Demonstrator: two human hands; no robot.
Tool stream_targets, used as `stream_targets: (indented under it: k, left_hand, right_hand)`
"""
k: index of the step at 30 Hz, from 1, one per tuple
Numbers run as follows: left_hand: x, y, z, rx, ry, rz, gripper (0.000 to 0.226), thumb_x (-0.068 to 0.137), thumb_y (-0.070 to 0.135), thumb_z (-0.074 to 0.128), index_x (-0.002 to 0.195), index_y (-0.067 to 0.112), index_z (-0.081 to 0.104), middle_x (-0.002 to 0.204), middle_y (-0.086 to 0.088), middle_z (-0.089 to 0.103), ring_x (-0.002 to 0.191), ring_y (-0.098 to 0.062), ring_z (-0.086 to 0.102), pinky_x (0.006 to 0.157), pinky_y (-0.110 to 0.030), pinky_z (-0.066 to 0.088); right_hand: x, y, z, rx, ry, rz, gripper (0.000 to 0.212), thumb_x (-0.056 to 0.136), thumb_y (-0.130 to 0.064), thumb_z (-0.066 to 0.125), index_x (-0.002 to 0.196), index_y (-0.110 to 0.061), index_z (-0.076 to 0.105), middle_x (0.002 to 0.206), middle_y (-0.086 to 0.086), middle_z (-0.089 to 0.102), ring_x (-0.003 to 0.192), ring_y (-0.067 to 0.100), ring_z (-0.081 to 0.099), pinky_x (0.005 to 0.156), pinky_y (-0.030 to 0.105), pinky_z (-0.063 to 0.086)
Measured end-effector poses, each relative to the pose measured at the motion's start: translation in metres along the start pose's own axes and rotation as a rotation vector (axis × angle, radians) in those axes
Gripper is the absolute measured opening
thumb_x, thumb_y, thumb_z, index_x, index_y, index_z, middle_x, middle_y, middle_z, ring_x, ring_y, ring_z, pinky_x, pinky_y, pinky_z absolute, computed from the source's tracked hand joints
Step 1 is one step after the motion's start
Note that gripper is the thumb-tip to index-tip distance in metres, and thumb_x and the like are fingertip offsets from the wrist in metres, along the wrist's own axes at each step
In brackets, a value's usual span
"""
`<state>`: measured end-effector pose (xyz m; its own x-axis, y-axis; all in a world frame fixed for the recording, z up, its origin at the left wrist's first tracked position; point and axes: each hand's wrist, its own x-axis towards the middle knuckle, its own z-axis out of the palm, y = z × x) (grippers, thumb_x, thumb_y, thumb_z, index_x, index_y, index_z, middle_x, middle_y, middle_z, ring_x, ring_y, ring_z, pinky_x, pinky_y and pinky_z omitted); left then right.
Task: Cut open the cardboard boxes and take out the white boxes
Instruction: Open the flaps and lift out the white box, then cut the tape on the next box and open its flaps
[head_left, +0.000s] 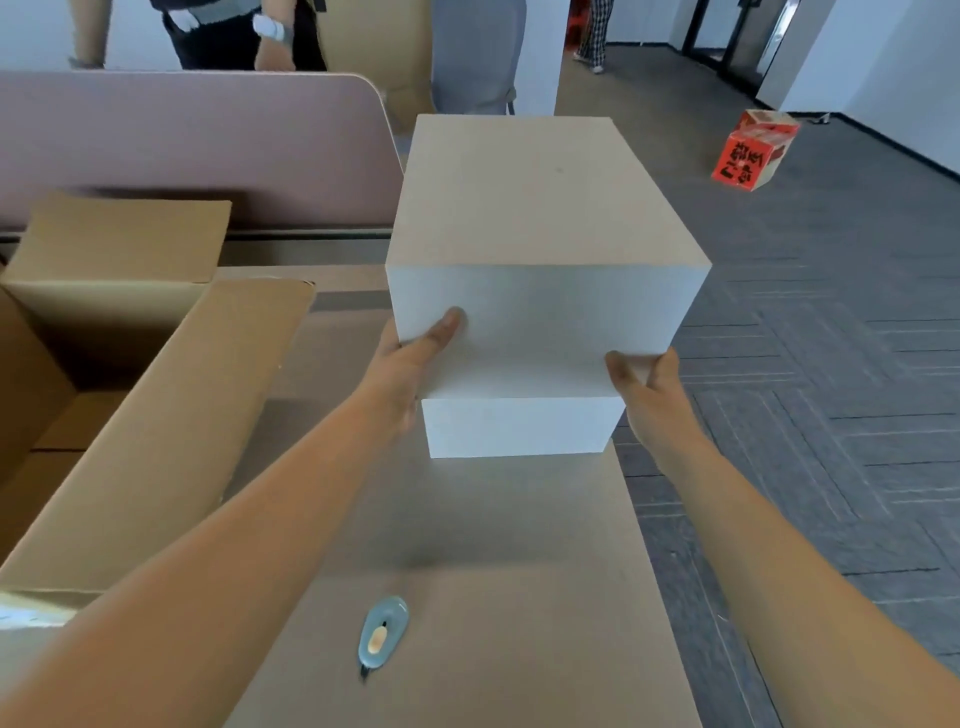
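A person holds a large, plain white rectangular box (540, 249) between both hands above a smaller, flatter white box (519, 426), which rests on the brown cardboard-covered tabletop (519, 623). The left hand (415, 353) grips the big box at its lower near-left corner, thumb pressed flat on the front face and fingers hidden beneath or behind; the right hand (649, 384) grips the lower near-right corner, thumb on the bottom edge and the rest of the fingers out of sight. The large box appears to hang just above the smaller one, though whether the two are touching cannot be told from this angle. To the left stands an open brown cardboard carton (130, 364), flaps spread, its interior dark and apparently emptied of at least this load. A pale blue oval box cutter (382, 634) lies near the front of the tabletop, untouched. A pink partition panel (197, 145) backs the work area, other people stand beyond it, and a red printed carton (753, 150) sits well apart on the grey floor. The white box looks rigid and smooth-sided, likely light enough for a corner grip but slick under the thumbs; support from below at the two bottom corners seems the safest hold, and its sharp, clean edges suggest it would dent if dropped or set down askew on the lower box.
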<state>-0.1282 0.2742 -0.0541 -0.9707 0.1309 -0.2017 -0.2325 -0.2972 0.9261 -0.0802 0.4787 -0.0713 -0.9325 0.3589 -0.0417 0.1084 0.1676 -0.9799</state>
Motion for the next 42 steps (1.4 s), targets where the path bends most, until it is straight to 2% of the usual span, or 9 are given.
stream_targets:
  k: [4, 9, 15, 19, 23, 27, 31, 36, 42]
  left_hand:
    - [0.006, 0.000, 0.007, 0.028, 0.014, 0.003, 0.050, 0.078, 0.030, 0.063, 0.126, 0.022, 0.048, 0.106, 0.008, 0.065, 0.099, -0.010, 0.062, 0.073, -0.026, 0.051]
    - [0.011, -0.001, 0.007, 0.056, 0.005, 0.023, 0.062, 0.061, 0.039, 0.064, 0.119, 0.025, 0.049, 0.106, 0.009, 0.065, 0.097, -0.009, 0.063, 0.070, -0.022, 0.052]
    - [0.017, -0.003, 0.006, 0.072, -0.017, 0.018, 0.047, 0.060, 0.039, 0.064, 0.105, 0.031, 0.053, 0.098, 0.012, 0.067, 0.083, -0.002, 0.066, 0.063, -0.018, 0.053]
    - [0.018, -0.004, 0.003, 0.108, -0.002, -0.006, 0.073, 0.056, 0.043, 0.069, 0.122, 0.020, 0.049, 0.111, 0.004, 0.065, 0.095, -0.010, 0.065, 0.072, -0.023, 0.052]
    - [0.015, -0.004, -0.008, 0.477, 0.053, -0.072, 0.074, 0.073, 0.043, 0.074, 0.133, 0.011, 0.045, 0.124, -0.003, 0.059, 0.117, -0.019, 0.054, 0.093, -0.027, 0.040]
    - [-0.002, 0.016, -0.025, 1.026, 0.015, 0.038, 0.072, 0.088, 0.036, 0.059, 0.146, 0.012, 0.024, 0.148, -0.004, 0.033, 0.134, -0.023, 0.034, 0.102, -0.031, 0.032]
    - [-0.026, 0.049, -0.056, 1.435, -0.076, 0.252, 0.070, 0.090, 0.038, 0.055, 0.146, 0.012, 0.022, 0.153, -0.006, 0.020, 0.142, -0.021, 0.016, 0.111, -0.034, 0.019]
    - [-0.062, 0.083, -0.133, 1.738, -0.153, 0.313, 0.070, 0.089, 0.046, 0.052, 0.144, 0.013, 0.027, 0.151, -0.007, 0.025, 0.140, -0.025, 0.019, 0.113, -0.039, 0.019]
    - [-0.129, 0.114, -0.260, 1.762, -0.086, 0.258, 0.070, 0.089, 0.053, 0.046, 0.147, 0.019, 0.023, 0.156, -0.002, 0.014, 0.145, -0.020, 0.003, 0.116, -0.038, 0.009]
  right_hand:
    - [0.015, 0.005, -0.003, 0.036, -0.015, 0.010, 0.046, 0.095, -0.023, 0.047, 0.134, -0.007, 0.028, 0.113, -0.007, 0.045, 0.106, 0.009, 0.042, 0.088, 0.022, 0.032]
    - [0.019, 0.008, -0.002, 0.033, -0.005, -0.001, 0.044, 0.094, -0.022, 0.048, 0.132, -0.007, 0.031, 0.095, -0.019, 0.045, 0.105, 0.008, 0.043, 0.089, 0.022, 0.031]
    - [0.023, 0.006, -0.002, 0.026, -0.007, -0.002, 0.044, 0.094, -0.022, 0.048, 0.132, -0.007, 0.030, 0.112, -0.007, 0.045, 0.105, 0.008, 0.041, 0.087, 0.022, 0.031]
    - [0.021, 0.004, -0.002, -0.045, 0.000, 0.017, 0.044, 0.095, -0.026, 0.046, 0.130, -0.006, 0.029, 0.112, -0.005, 0.045, 0.105, 0.010, 0.043, 0.085, 0.023, 0.031]
    - [0.012, 0.002, 0.000, -0.408, 0.004, 0.112, 0.058, 0.094, -0.039, 0.044, 0.130, 0.002, 0.026, 0.088, 0.004, 0.051, 0.078, 0.019, 0.051, 0.067, 0.032, 0.038]
    - [-0.006, -0.005, 0.008, -0.875, 0.007, 0.173, 0.074, 0.092, -0.038, 0.048, 0.140, 0.005, 0.012, 0.141, 0.020, 0.036, 0.127, 0.036, 0.039, 0.096, 0.045, 0.039]
    - [-0.038, -0.027, 0.032, -1.158, 0.013, 0.077, 0.072, 0.094, -0.041, 0.042, 0.145, -0.002, 0.008, 0.153, 0.017, 0.015, 0.138, 0.033, 0.024, 0.105, 0.044, 0.032]
    - [-0.088, -0.061, 0.093, -1.185, -0.014, -0.050, 0.061, 0.095, -0.040, 0.038, 0.141, -0.005, 0.021, 0.151, 0.016, 0.017, 0.136, 0.031, 0.024, 0.106, 0.040, 0.029]
    - [-0.166, -0.089, 0.204, -1.058, -0.150, -0.217, 0.060, 0.094, -0.042, 0.041, 0.140, -0.006, 0.027, 0.151, 0.014, 0.020, 0.140, 0.029, 0.018, 0.112, 0.039, 0.020]
